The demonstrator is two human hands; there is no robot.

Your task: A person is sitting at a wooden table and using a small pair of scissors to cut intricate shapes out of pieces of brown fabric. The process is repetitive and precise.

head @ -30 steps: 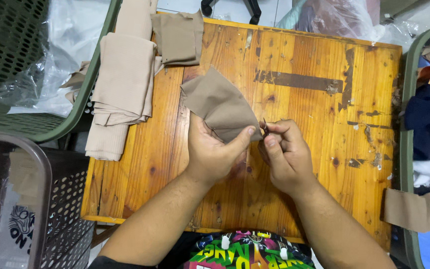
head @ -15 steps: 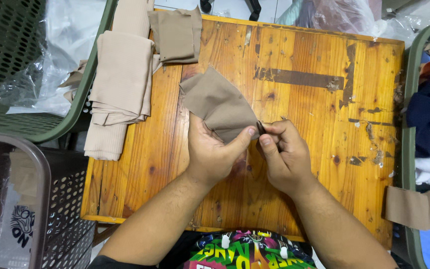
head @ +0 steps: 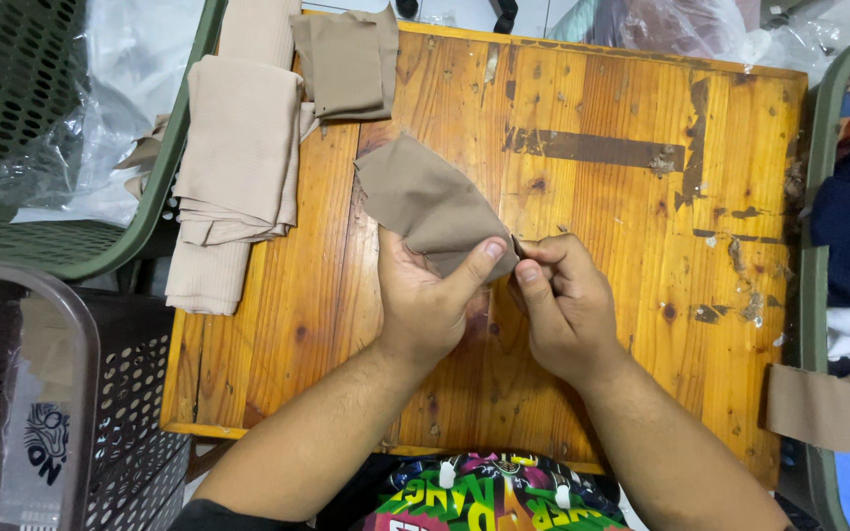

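At the centre of the frame your left hand (head: 435, 300) pinches the brown fabric piece (head: 430, 202) flat over the wooden worktop (head: 622, 324), steadying its corner so your right hand (head: 558, 305), fingers closed, can work that edge.

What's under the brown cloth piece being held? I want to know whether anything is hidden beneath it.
Under the brown cloth piece only the wooden table shows around its edges. The left hand grips its lower corner; whatever lies directly beneath the cloth is covered.
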